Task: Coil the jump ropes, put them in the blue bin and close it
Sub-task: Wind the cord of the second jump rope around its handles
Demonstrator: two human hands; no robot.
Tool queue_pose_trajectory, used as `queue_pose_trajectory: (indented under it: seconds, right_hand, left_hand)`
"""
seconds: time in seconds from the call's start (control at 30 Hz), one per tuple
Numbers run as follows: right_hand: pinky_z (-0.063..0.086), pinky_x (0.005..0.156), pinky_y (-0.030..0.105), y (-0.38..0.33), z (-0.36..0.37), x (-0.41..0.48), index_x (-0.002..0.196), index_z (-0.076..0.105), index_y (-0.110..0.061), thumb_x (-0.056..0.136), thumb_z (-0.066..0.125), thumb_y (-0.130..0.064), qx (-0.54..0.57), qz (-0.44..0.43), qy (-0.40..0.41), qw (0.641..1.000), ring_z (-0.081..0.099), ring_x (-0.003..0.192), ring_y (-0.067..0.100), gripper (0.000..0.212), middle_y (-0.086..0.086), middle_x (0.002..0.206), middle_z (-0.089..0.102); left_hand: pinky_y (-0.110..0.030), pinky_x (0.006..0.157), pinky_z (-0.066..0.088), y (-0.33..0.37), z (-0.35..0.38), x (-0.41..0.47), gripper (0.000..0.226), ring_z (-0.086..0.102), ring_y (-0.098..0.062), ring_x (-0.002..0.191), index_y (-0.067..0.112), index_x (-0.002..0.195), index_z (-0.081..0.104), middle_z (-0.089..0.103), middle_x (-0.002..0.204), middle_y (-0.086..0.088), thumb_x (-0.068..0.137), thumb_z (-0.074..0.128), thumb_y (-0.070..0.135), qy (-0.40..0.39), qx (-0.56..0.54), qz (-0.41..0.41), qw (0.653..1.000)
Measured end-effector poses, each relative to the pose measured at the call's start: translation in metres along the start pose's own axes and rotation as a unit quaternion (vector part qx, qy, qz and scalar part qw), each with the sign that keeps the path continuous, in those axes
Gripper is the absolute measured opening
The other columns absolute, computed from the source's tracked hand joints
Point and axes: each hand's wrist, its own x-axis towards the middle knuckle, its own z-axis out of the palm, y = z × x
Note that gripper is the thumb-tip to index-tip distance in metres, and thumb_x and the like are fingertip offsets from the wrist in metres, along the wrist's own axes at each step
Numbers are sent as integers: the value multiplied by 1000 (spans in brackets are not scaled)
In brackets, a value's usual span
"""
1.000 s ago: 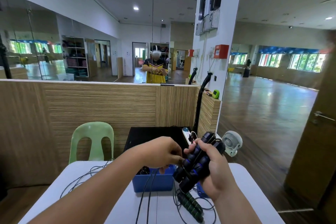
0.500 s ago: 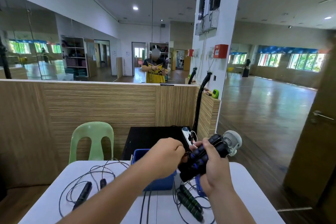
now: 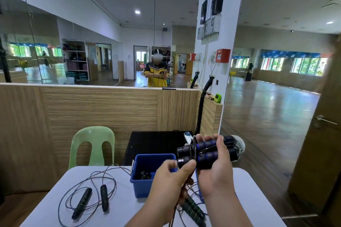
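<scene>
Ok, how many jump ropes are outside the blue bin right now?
3: a loose rope on the table's left, a green-striped rope beneath the right hand, a bundled rope held in it. The bin may hide more.

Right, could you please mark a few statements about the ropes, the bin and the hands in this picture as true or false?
1. The right-hand grip holds the bundle of blue-banded handles. True.
2. The blue bin has its lid on. False: it stands open.
3. A loose jump rope lies on the table left of the bin. True.
4. The green chair stands at the table's right end. False: it stands behind the left end.
5. The left-hand grip rests flat on the table. False: it is raised at the bundle's end, pinching a cord.
</scene>
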Motion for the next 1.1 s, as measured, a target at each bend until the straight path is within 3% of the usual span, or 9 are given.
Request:
queue_pose_trajectory:
  seconds: [0.1,0.17,0.23,0.33,0.47,0.67,0.8,0.87,1.1]
  right_hand:
    - [54,94,49,0,1,-6,100,63,-19,101,56,-36,35,47,-1,998,69,100,25,19,2,93,68]
    - [52,99,50,-1,6,-13,98,66,-18,102,54,-38,43,77,1,996,69,96,25,23,4,90,70]
    - [48,105,53,-2,8,-17,99,67,-18,100,55,-38,42,81,-7,996,67,98,27,24,7,91,71]
    - [42,112,58,-4,8,-16,107,67,-18,91,60,-43,34,87,-41,995,63,106,32,30,12,100,67]
    - [56,92,50,-5,6,-26,122,69,-11,85,60,-55,-141,146,-84,976,72,103,36,59,20,116,74]
    - [60,90,57,13,-5,-39,108,69,-6,101,62,-33,-417,149,-65,894,76,91,38,29,17,94,78]
    - [62,64,40,22,-4,-43,102,70,-10,108,48,-26,-459,153,-96,870,67,68,25,27,15,77,69]
    - [48,50,28,25,-6,-45,99,70,-11,108,45,-23,-483,109,-127,860,51,58,16,29,6,66,55]
    - [25,45,19,25,-12,-39,81,63,-8,108,45,-21,-505,109,-204,832,31,42,6,36,-6,49,39]
  left_hand:
    - [-34,72,61,5,-4,3,50,73,-17,77,46,123,56,79,98,3,86,82,24,-36,27,102,994]
    - [-45,87,62,7,-7,8,53,75,-19,96,48,122,61,76,111,6,86,81,15,-70,52,158,984]
    - [-52,71,61,11,-10,9,44,71,-30,79,41,118,64,75,108,-2,86,79,14,-91,50,174,979]
    - [-34,46,51,13,-13,9,35,60,-27,60,32,115,65,72,105,-15,91,74,8,-109,8,170,980]
    - [-34,53,54,17,-15,14,36,69,-25,71,31,115,65,72,102,-17,91,73,6,-77,-12,198,977]
    - [-38,78,63,21,-23,27,35,76,-21,94,26,118,61,75,106,-5,92,70,4,-8,13,230,973]
    - [-27,63,54,25,-26,31,35,67,-15,71,32,115,60,72,99,-5,92,69,6,-33,39,217,975]
    - [-23,56,50,27,-27,32,36,60,-11,64,35,112,61,69,89,-3,93,66,5,-35,39,201,978]
    - [-24,38,34,18,-24,35,7,48,-13,42,32,103,63,63,67,-5,99,64,27,24,-5,159,987]
